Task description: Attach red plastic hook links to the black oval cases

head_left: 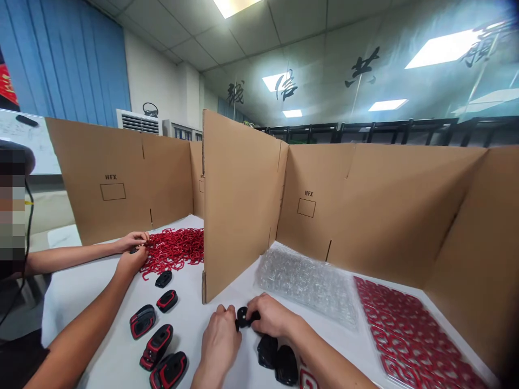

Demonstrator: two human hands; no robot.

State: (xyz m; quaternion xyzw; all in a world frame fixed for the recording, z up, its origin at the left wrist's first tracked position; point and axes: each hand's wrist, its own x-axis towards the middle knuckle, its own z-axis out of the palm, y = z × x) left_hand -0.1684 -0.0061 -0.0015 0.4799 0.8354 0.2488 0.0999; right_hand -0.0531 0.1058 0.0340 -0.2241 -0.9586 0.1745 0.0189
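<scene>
My left hand [222, 334] and my right hand [268, 314] meet low over the white table, fingers closed on a small black plastic part [242, 317]. The left fingertips grip its left side, and the right thumb and fingers pinch its right side. Much of the part is hidden by the fingers. Just below my right hand lie two black plastic shells [267, 351], one overlapping the other. A red outlined piece [308, 379] shows partly under my right forearm.
A bubble-wrap sheet [306, 283] and a clear tray [405, 329] of red parts lie to the right. Cardboard dividers [243, 210] enclose the area. Leftward, several black-red pieces [156, 346] stand near a red parts pile [176, 248] and a co-worker's hands [133, 254].
</scene>
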